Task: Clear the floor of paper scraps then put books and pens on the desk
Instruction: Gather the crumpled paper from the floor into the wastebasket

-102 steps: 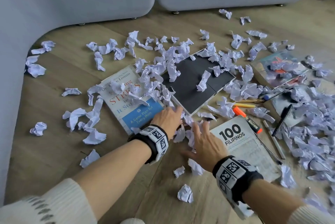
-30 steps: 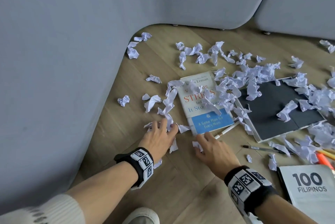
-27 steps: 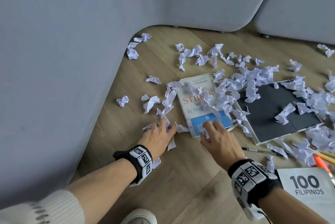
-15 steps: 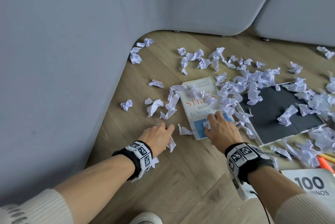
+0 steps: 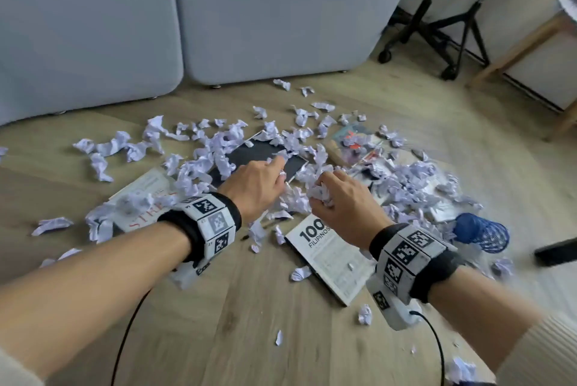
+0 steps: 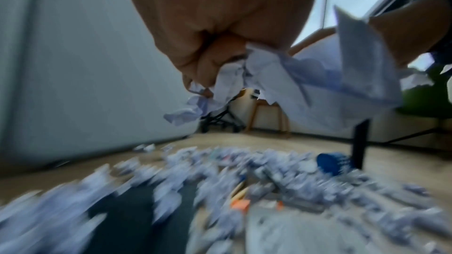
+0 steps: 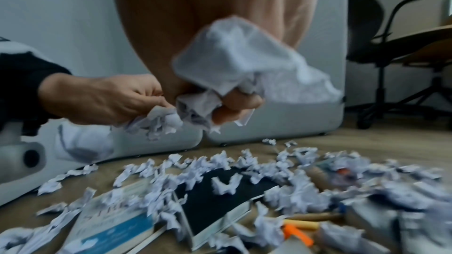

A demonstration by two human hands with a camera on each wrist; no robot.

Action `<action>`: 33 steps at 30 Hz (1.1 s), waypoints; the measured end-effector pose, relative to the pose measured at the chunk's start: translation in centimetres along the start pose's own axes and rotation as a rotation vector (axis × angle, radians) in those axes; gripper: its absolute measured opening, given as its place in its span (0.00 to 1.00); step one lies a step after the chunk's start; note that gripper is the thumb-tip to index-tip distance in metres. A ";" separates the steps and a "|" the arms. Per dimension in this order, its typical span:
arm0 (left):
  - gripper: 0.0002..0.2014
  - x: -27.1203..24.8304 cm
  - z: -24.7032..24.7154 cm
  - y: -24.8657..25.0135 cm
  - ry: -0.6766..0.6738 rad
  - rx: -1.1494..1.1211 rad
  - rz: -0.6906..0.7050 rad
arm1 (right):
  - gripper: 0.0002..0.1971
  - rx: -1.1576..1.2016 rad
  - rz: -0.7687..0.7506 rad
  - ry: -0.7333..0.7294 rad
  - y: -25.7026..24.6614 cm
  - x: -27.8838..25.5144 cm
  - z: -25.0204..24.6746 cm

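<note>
Your left hand (image 5: 254, 187) is up off the floor (image 5: 218, 323), and its fingers are curled tight around a bunch of paper scraps (image 6: 244, 76). Your right hand (image 5: 340, 207) is just beside it, also lifted, squeezing its own wad of scraps (image 7: 234, 65). Both wrists wear bands with black and white squares.

Under your hands, lots more crumpled paper (image 5: 415, 179) lies on the wooden floor. It covers parts of a black notebook (image 5: 259, 154), a white book with red letters (image 5: 143, 198) and a book that says "100 Filipinos" (image 5: 331, 257). An orange marker (image 7: 297, 234) and a yellow pen (image 7: 302, 224) lie mixed in with the scraps. A blue mesh cup (image 5: 480, 232) lies on its side to your right. A big grey sofa (image 5: 187, 10) stands behind the mess, and a black stand (image 5: 437, 29) is near the wall.
</note>
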State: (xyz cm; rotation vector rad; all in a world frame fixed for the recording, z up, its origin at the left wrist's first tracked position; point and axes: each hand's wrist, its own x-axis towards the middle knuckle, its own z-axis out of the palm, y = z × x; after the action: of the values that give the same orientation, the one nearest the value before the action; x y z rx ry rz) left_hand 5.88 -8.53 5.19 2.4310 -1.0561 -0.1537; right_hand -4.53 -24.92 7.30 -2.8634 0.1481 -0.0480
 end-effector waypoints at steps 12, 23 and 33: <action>0.07 7.6 1.2 20.3 -0.178 -0.024 0.362 | 0.10 -0.038 0.281 0.261 10.4 -10.4 -10.1; 0.07 2.7 7.9 32.6 -0.250 -0.326 0.652 | 0.11 -0.127 0.671 0.396 10.3 -25.5 -14.0; 0.09 -6.7 15.3 38.8 -0.464 -0.466 0.902 | 0.11 -0.061 0.920 0.315 8.1 -39.8 -10.3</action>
State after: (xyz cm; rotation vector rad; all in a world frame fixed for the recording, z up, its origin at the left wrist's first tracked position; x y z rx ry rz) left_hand -28.74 -32.39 9.50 1.3610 -1.9481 -0.5873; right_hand -45.39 -31.20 14.22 -2.5343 1.4958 -0.3043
